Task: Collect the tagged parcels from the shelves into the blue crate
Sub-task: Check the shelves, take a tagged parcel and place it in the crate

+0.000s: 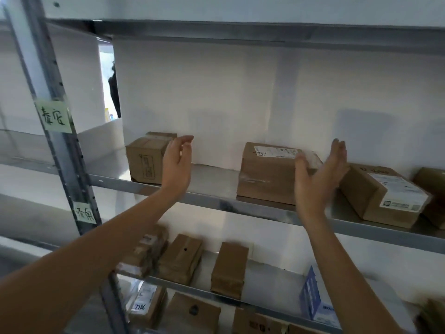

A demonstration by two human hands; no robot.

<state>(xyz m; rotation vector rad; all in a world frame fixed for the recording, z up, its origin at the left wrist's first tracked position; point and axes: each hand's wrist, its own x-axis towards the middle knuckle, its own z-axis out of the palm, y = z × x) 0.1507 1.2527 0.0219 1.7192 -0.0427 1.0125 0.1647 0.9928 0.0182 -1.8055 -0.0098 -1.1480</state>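
Evidently both hands are reaching toward the middle shelf [212, 197], palms facing each other on either side of the cardboard parcel [267, 175] at the centre of the frame. Neither is holding anything: the left hand [177, 162] is hovering with loosely curved fingers [186, 141] just right of a smaller carton [144, 159], while the right hand [317, 174] is spreading straight fingers beside the parcel's right end. I judge the parcel to be stiff, fairly light and smooth where taped, so pressing flat palms against its two short ends looks soundest. No blue crate is showing anywhere in this view.
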